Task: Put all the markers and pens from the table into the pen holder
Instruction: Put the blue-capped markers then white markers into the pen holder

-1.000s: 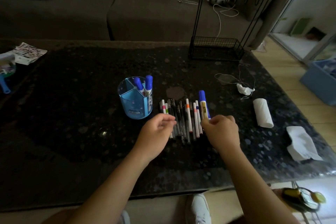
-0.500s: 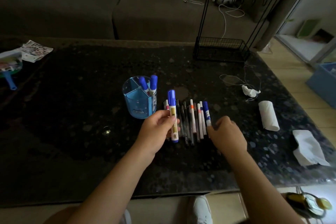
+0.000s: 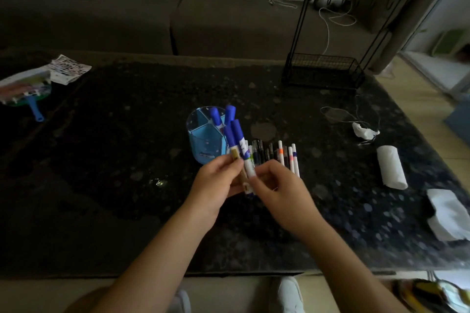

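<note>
A blue round pen holder (image 3: 203,146) stands on the dark table (image 3: 114,160) with two blue-capped markers (image 3: 215,115) upright in it. Just right of it, a row of several pens and thin markers (image 3: 276,156) lies side by side. My left hand (image 3: 217,185) is shut on a blue-capped marker with a gold label (image 3: 232,143), held upright in front of the holder. My right hand (image 3: 279,193) pinches the lower end of a second blue-capped marker with a white body (image 3: 243,152), pressed against the first one.
A rolled tissue (image 3: 391,168), a flat tissue (image 3: 447,213) and a crumpled wad with thin cord (image 3: 363,131) lie at the right. A black wire rack (image 3: 323,73) stands at the back right. A hand fan (image 3: 25,87) and a sticker sheet (image 3: 68,68) lie far left. A sofa runs behind.
My left hand took a blue-capped marker and lifted it. My right hand picked the other blue-capped marker from the row's right end and brought it left, beside the first.
</note>
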